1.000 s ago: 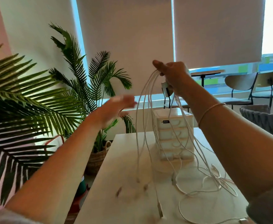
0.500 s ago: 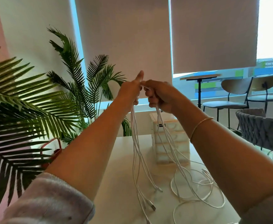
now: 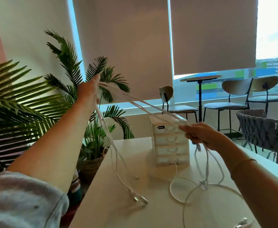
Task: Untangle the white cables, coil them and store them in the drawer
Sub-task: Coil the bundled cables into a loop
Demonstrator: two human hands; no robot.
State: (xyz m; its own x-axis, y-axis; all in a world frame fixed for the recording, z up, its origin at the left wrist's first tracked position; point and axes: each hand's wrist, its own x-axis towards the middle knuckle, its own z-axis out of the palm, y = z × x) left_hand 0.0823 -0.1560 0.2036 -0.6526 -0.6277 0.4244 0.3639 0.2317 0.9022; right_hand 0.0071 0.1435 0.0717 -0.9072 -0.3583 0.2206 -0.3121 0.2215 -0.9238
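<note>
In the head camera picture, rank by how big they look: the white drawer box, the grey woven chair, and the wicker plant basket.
1. Grey woven rope chair, though the frame edge cuts it off.
2. White plastic drawer box on the table.
3. Brown wicker plant basket, partly hidden by the table.
They stand at different distances, so true sizes stay unsure.

Cables (image 3: 143, 102) strung across drawer unit (image 3: 171, 142) front; table (image 3: 118, 211) L side open

Bright room with a wide window.
Lowered roller blinds (image 3: 214, 35), palm plants (image 3: 19, 99), chairs (image 3: 230, 102) beside a white table (image 3: 151, 216).
</note>
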